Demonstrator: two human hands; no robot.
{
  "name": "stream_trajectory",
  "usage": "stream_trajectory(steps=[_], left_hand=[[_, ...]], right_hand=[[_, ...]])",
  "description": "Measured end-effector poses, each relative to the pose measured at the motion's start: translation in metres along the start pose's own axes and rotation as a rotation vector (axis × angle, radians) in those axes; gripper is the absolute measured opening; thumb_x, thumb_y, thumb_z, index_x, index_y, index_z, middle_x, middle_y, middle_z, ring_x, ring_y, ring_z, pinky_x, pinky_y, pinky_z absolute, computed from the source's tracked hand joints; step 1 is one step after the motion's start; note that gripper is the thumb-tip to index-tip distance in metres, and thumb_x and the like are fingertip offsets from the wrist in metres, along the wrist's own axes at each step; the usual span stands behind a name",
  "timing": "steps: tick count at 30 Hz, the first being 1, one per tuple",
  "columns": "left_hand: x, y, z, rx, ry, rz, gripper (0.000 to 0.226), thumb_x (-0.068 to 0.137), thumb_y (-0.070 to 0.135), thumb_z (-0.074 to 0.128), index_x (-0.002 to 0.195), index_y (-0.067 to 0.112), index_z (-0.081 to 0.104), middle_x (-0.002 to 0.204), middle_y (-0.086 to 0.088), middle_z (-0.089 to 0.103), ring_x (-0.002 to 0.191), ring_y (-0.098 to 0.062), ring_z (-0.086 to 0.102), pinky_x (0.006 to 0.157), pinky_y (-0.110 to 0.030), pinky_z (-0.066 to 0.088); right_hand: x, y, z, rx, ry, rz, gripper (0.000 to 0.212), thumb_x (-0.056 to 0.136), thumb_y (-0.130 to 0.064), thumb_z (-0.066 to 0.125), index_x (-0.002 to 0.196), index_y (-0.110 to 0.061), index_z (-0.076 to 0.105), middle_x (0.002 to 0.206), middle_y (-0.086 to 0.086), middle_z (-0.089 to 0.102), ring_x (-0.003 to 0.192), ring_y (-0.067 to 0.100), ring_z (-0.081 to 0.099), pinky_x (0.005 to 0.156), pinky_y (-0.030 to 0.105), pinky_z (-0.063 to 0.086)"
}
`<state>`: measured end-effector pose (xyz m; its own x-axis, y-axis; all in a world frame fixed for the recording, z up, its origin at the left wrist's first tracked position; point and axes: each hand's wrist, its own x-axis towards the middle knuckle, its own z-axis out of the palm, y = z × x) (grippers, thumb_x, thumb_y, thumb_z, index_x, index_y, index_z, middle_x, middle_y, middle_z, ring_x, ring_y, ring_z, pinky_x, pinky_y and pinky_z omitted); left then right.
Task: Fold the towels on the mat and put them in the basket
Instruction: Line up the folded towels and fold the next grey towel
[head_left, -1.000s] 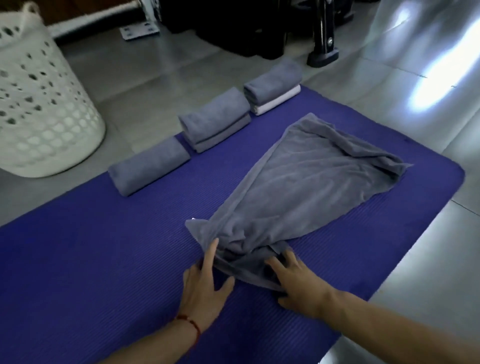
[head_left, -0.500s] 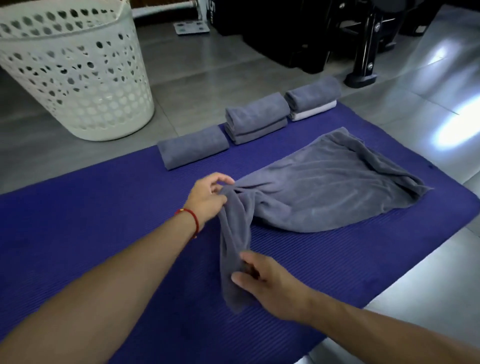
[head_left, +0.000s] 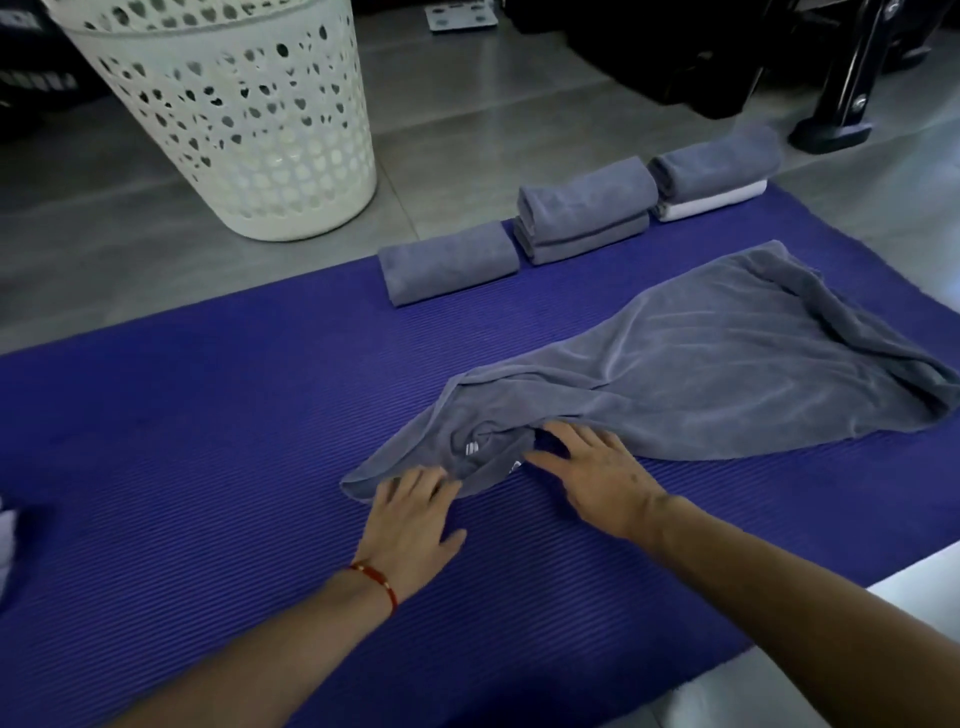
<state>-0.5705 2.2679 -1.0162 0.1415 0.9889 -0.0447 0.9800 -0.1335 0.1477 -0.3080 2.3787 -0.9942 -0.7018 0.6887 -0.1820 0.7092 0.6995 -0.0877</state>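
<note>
1. Presently, an unfolded grey towel is spread crookedly on the mat, its near end bunched and its far end rumpled toward the right edge.
2. That bunched near end is pressed by both hands: the left hand is laid flat on the near corner with fingers spread, and the right hand is laid just beside it, fingers straight and tucked at the hem. Nothing is pinched or gripped by either.
3. Three stacks of folded towels are lined along the mat's far edge; none is seen in the basket, which is stood on the floor beyond the mat.
4. The step in hand is judged to be flattening, ahead of the first fold.
5. Next, the twisted near edge would need to be pulled straight and the far end smoothed, so that the corners can be matched.
</note>
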Motion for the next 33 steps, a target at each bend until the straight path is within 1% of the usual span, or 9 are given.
stream_trajectory(steps=[3,6,9,12,18,22,24,28,33], left_hand=[[0.01,0.003,0.008,-0.089,-0.017,0.002,0.062,0.089,0.029,0.074,0.147,0.018,0.051,0.115,0.001,0.068,0.111,-0.023,0.063,0.101,-0.041,0.049],[0.023,-0.01,0.001,-0.167,0.044,0.062,0.034,0.079,0.008,0.078,0.104,0.031,0.075,0.084,0.011,0.066,0.085,-0.016,0.063,0.087,-0.032,0.043],[0.022,-0.02,-0.015,-0.343,0.089,0.138,0.019,0.09,0.02,0.054,0.088,0.029,0.071,0.088,0.016,0.059,0.088,-0.005,0.054,0.094,-0.033,0.04],[0.015,-0.031,-0.034,-0.328,0.159,0.187,0.018,0.091,0.023,0.052,0.089,0.032,0.068,0.092,0.023,0.052,0.091,0.002,0.046,0.096,-0.025,0.034],[0.0,-0.09,-0.062,-0.083,0.357,0.04,0.016,0.086,0.025,0.065,0.092,0.029,0.079,0.107,0.006,0.059,0.1,-0.021,0.054,0.083,-0.044,0.044],[-0.011,-0.107,-0.055,-0.115,0.267,-0.196,0.023,0.081,0.011,0.083,0.096,0.028,0.083,0.113,-0.002,0.057,0.1,-0.027,0.052,0.08,-0.051,0.051],[-0.024,-0.101,-0.042,-0.186,0.146,-0.299,0.024,0.087,0.013,0.077,0.106,0.027,0.08,0.113,0.002,0.055,0.102,-0.023,0.052,0.086,-0.049,0.052],[-0.059,-0.075,-0.029,-0.396,-0.039,-0.464,0.029,0.09,0.028,0.07,0.118,0.025,0.063,0.11,0.007,0.055,0.1,-0.016,0.058,0.088,-0.038,0.054],[-0.068,-0.029,-0.021,-0.559,-0.061,-0.558,0.034,0.091,0.042,0.07,0.119,0.023,0.064,0.106,0.009,0.056,0.091,-0.006,0.054,0.083,-0.023,0.048]], right_hand=[[0.017,-0.004,-0.005,-0.162,0.027,-0.134,0.07,0.089,-0.018,0.068,0.154,-0.027,0.043,0.152,0.002,0.042,0.136,0.029,0.045,0.11,0.048,0.041],[0.026,-0.013,-0.009,-0.147,-0.001,-0.125,0.07,0.099,-0.015,0.054,0.162,-0.022,0.024,0.16,0.002,0.031,0.148,0.028,0.031,0.116,0.048,0.032],[0.027,-0.017,-0.009,-0.105,0.099,-0.102,0.067,0.09,-0.016,0.068,0.153,-0.025,0.044,0.147,0.007,0.046,0.132,0.029,0.047,0.105,0.049,0.044],[0.028,-0.019,-0.007,-0.133,0.153,-0.143,0.034,0.084,-0.026,0.078,0.117,-0.026,0.07,0.118,0.005,0.057,0.104,0.026,0.057,0.088,0.044,0.051],[0.008,-0.085,-0.018,-0.095,0.303,-0.295,0.019,0.085,-0.014,0.061,0.104,-0.01,0.065,0.072,0.002,0.068,0.073,0.025,0.064,0.078,0.039,0.049],[-0.005,-0.134,-0.03,0.585,-0.124,-0.245,0.024,0.106,-0.031,0.05,0.127,-0.024,0.06,0.111,-0.005,0.072,0.1,0.013,0.065,0.089,0.032,0.049],[-0.001,-0.118,-0.027,0.512,-0.228,-0.267,0.026,0.107,-0.034,0.046,0.124,-0.027,0.064,0.123,-0.007,0.068,0.11,0.013,0.063,0.097,0.035,0.049],[0.021,-0.084,-0.031,0.128,-0.232,-0.158,0.024,0.104,-0.033,0.043,0.111,-0.028,0.065,0.116,-0.003,0.069,0.107,0.025,0.066,0.09,0.042,0.053],[0.084,-0.096,-0.044,0.24,-0.086,-0.009,0.035,0.102,-0.03,0.055,0.134,-0.018,0.054,0.134,0.007,0.054,0.122,0.028,0.056,0.092,0.042,0.051]])
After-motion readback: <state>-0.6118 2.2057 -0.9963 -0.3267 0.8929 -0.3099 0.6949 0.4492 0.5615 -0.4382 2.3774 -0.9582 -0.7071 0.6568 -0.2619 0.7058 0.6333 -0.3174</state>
